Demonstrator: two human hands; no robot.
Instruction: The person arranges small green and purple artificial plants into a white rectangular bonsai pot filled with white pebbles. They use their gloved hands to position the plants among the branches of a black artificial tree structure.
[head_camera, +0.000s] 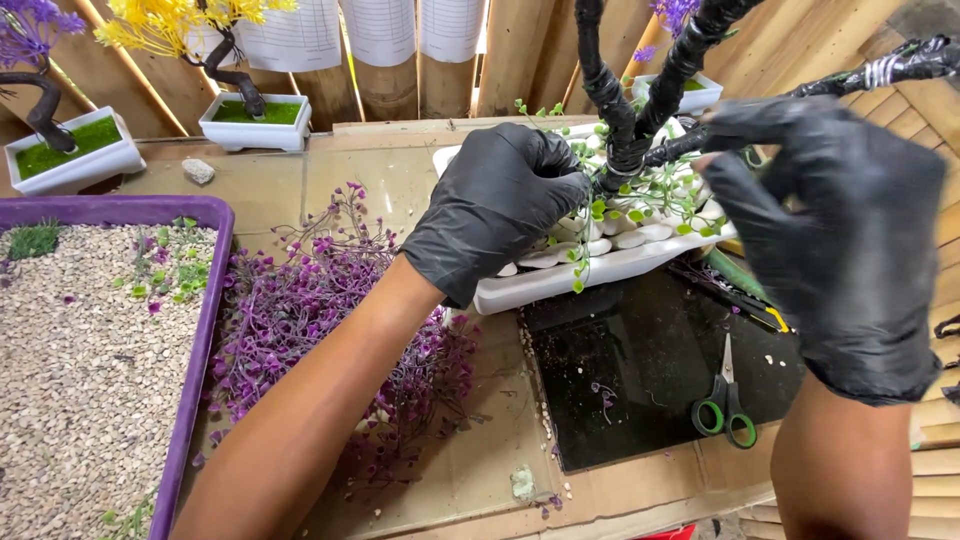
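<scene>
Far left of the fingers: purple tray (205, 330) of gravel, then loose purple sprigs (330, 330) on the table (400, 190).

Left hand (500, 205), black-gloved, fingers curled shut at the base of the black wrapped trunk (625, 125), just above the white pot (560, 280).

Right hand (835, 240), fingers pinched on a side branch (885, 68).

Trunk stands upright, long axis vertical; branch points up-right.

Done: trunk planted, pebbles and green sprigs laid. Left: branches bare, no purple foliage yet.

Green-handled scissors (727, 410) below the right fingers.

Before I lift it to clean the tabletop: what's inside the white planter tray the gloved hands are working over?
The white planter tray holds white pebbles, small green sprigs and the black wrapped trunk. The left hand covers its left part; whatever lies beneath the pebbles is hidden.
</scene>
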